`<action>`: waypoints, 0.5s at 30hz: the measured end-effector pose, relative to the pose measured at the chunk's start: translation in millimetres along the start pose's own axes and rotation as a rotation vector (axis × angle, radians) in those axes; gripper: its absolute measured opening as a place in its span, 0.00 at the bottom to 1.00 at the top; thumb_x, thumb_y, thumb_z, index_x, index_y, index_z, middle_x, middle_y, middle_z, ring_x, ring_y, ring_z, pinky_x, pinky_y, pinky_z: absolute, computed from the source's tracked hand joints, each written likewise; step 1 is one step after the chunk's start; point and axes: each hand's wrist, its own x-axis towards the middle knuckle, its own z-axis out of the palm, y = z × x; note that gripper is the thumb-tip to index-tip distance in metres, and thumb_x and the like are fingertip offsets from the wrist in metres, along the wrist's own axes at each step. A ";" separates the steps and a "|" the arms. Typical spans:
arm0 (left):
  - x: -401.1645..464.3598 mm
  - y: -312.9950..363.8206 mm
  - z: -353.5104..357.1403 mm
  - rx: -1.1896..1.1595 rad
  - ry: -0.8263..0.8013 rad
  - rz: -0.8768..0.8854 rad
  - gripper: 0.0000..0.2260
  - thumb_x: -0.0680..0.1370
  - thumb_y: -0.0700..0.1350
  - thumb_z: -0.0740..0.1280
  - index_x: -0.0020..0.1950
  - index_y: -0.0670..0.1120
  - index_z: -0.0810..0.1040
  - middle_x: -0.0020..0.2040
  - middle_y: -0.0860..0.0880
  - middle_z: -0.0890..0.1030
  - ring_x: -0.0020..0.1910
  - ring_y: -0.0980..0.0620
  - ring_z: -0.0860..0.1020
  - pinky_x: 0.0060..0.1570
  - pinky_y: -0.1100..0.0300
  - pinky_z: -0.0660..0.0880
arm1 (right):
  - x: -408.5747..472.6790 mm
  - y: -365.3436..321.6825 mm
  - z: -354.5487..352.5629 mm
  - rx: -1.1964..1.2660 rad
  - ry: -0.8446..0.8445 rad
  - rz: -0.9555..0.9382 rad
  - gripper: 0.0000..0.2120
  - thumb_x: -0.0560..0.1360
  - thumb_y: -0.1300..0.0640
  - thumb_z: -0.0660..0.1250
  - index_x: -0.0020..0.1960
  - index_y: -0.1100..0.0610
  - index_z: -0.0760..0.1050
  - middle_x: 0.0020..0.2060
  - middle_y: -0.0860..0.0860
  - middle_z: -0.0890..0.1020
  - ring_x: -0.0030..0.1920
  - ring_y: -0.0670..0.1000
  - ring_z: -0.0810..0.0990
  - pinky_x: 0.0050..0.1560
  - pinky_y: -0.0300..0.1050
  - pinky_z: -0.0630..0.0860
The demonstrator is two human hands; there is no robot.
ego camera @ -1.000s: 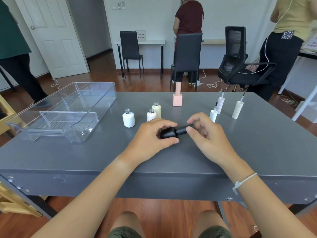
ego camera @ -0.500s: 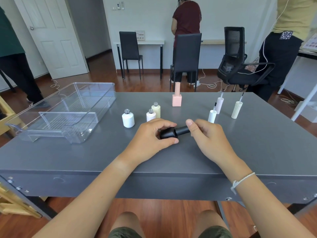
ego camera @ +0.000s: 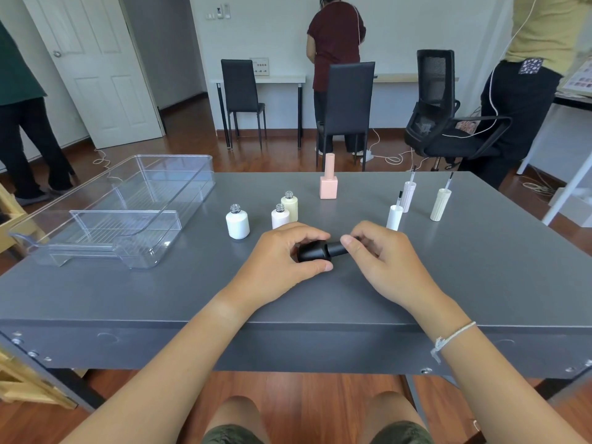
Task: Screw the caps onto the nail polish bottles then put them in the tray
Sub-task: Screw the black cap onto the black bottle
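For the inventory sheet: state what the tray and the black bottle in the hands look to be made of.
Tray: clear hard plastic, probably acrylic; see-through walls, glossy edges, ribbed floor.
Black bottle: matte black, no glare; coated glass or plastic, cannot tell. The left hand grips its body, the right hand its cap.

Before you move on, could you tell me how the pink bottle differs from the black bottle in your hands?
The pink bottle stands upright, untouched, at the table's far side; the black bottle lies sideways, held by the left hand while the right hand pinches its cap. Pink is square-bodied, black rounded. Both carry caps.
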 end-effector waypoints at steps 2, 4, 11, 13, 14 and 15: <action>-0.3 0.0 0.0 0.007 -0.011 0.002 0.15 0.67 0.44 0.76 0.49 0.57 0.79 0.45 0.57 0.79 0.45 0.63 0.75 0.48 0.65 0.74 | 1.3 -1.0 0.3 -0.060 0.001 0.036 0.20 0.76 0.47 0.59 0.31 0.59 0.66 0.23 0.48 0.65 0.27 0.47 0.64 0.30 0.40 0.61; -0.5 -0.2 -0.2 0.005 -0.016 0.003 0.14 0.67 0.44 0.76 0.50 0.55 0.79 0.45 0.57 0.79 0.46 0.63 0.76 0.49 0.63 0.74 | 1.8 -2.2 0.9 -0.049 0.008 0.083 0.26 0.74 0.40 0.57 0.31 0.63 0.67 0.23 0.49 0.65 0.27 0.47 0.62 0.30 0.43 0.62; 0.8 -0.7 -0.1 -0.005 0.016 -0.003 0.17 0.66 0.44 0.76 0.47 0.63 0.77 0.44 0.58 0.79 0.45 0.64 0.76 0.48 0.68 0.73 | -1.3 -2.2 -1.4 0.090 -0.032 0.033 0.04 0.75 0.58 0.63 0.42 0.53 0.70 0.30 0.47 0.70 0.24 0.43 0.65 0.27 0.30 0.62; 0.4 -0.7 -0.1 0.014 0.007 -0.003 0.17 0.66 0.44 0.76 0.47 0.63 0.77 0.44 0.58 0.79 0.44 0.65 0.75 0.46 0.71 0.72 | -0.5 -1.3 -0.8 0.081 -0.029 0.031 0.06 0.75 0.59 0.63 0.40 0.54 0.69 0.27 0.46 0.68 0.24 0.43 0.66 0.28 0.31 0.62; 0.2 -0.6 -0.1 0.016 0.004 -0.008 0.17 0.66 0.44 0.76 0.47 0.63 0.77 0.45 0.58 0.79 0.43 0.65 0.75 0.46 0.71 0.72 | -0.5 -1.2 -0.4 0.073 -0.029 0.032 0.07 0.75 0.59 0.63 0.39 0.55 0.69 0.26 0.46 0.68 0.25 0.43 0.66 0.28 0.31 0.62; 0.0 -0.5 -0.2 0.013 0.002 -0.015 0.16 0.67 0.45 0.76 0.47 0.63 0.77 0.45 0.58 0.79 0.43 0.65 0.75 0.46 0.71 0.72 | -0.3 -0.9 -0.1 0.063 -0.030 0.033 0.07 0.75 0.59 0.62 0.39 0.55 0.69 0.25 0.46 0.67 0.25 0.43 0.66 0.28 0.32 0.63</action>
